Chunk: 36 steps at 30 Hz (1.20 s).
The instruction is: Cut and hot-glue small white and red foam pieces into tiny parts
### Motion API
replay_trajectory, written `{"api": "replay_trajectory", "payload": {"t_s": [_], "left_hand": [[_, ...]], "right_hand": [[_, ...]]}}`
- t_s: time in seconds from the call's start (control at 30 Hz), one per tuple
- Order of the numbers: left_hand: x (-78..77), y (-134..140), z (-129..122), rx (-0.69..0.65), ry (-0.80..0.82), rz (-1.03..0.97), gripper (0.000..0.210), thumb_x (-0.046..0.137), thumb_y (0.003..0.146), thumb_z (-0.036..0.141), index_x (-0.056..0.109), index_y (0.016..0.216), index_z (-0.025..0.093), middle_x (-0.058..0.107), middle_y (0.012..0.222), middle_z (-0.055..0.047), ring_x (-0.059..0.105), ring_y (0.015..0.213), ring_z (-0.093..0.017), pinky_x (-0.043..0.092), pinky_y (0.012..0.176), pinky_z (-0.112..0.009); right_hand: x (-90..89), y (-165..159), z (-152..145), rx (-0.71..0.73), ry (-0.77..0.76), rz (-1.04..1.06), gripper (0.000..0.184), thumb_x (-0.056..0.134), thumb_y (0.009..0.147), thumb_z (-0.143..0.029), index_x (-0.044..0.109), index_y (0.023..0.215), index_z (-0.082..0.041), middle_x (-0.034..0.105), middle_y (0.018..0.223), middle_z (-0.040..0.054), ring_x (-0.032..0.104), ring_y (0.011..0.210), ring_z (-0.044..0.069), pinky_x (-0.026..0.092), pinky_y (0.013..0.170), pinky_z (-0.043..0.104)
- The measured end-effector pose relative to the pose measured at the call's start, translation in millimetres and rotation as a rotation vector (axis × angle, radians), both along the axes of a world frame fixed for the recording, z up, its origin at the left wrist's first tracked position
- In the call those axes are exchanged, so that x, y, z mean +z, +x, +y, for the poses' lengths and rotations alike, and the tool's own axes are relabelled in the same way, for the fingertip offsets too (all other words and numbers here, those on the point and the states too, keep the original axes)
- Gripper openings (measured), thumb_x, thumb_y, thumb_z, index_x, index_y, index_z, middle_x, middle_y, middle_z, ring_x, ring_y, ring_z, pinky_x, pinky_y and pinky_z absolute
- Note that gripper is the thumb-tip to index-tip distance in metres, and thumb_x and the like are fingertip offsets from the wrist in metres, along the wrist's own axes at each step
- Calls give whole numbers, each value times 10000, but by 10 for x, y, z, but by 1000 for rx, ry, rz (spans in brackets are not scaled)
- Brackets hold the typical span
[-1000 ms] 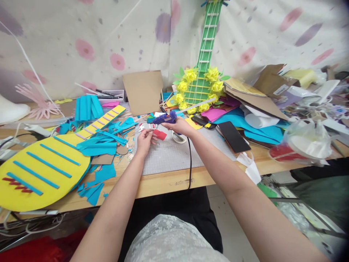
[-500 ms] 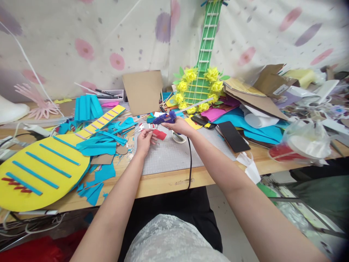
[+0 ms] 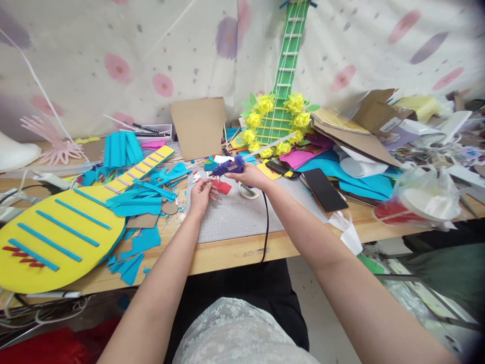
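Observation:
My right hand (image 3: 248,175) is wrapped round a blue hot glue gun (image 3: 232,165), with a long white glue stick (image 3: 271,146) jutting from its back and a black cord (image 3: 267,222) hanging below. The gun's nozzle points left, close above my left hand (image 3: 202,195). Pinched in the left fingers is a small red paper piece (image 3: 222,187); a white bit shows by the fingertips, but I cannot make out what it is. Both hands are over the grey cutting mat (image 3: 235,220). Scissors (image 3: 248,191) with a white handle lie partly hidden under the right hand.
A yellow paper guitar (image 3: 68,222) with blue strips lies at the left, beside blue paper scraps (image 3: 147,240). Behind stands a green guitar (image 3: 282,96) ringed with yellow flowers. A phone (image 3: 324,189), stacked paper and a bagged cup (image 3: 413,205) are at the right.
The glue gun's nozzle has shifted slightly left and down, nearer the left fingers, and the gun has tilted a little. The left hand has stayed almost in place.

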State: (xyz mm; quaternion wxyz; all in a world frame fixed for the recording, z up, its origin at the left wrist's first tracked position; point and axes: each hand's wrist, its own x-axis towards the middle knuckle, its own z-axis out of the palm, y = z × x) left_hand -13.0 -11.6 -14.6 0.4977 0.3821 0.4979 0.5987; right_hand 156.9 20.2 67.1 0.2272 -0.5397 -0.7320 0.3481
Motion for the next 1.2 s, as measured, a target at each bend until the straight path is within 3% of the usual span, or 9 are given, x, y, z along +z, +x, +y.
{"api": "replay_trajectory", "payload": {"t_s": [0.57, 0.77, 1.0, 1.2], "left_hand": [[-43, -24, 7, -29, 26, 30, 146, 588, 732, 261, 581, 832, 155, 631, 618, -13, 596, 490, -126, 417, 372, -199], [-41, -21, 1, -33, 21, 2, 198, 617, 708, 303, 584, 811, 138, 618, 602, -10, 583, 469, -113, 438, 379, -200], [-15, 1, 1, -16, -5, -26, 193, 624, 699, 301, 577, 794, 139, 614, 576, 2, 571, 447, -100, 450, 382, -193], [-29, 1, 12, -6, 8, -14, 180, 615, 708, 291, 578, 805, 144, 608, 585, 6, 547, 436, -88, 449, 393, -197]], "right_hand": [[-48, 49, 21, 26, 20, -19, 347, 647, 681, -510, 641, 769, -175, 609, 630, 12, 536, 584, 116, 399, 575, 239], [-140, 298, 59, -200, 67, 55, 414, 639, 671, -544, 671, 812, -156, 641, 681, 39, 548, 592, 125, 421, 578, 250], [-584, 1003, 105, -635, 149, 148, 489, 622, 691, -518, 675, 970, -121, 697, 846, 111, 616, 687, 171, 461, 644, 274], [-804, 1194, 107, -721, 60, -72, 547, 605, 695, -561, 672, 976, -96, 693, 861, 158, 643, 817, 250, 467, 693, 315]]}}
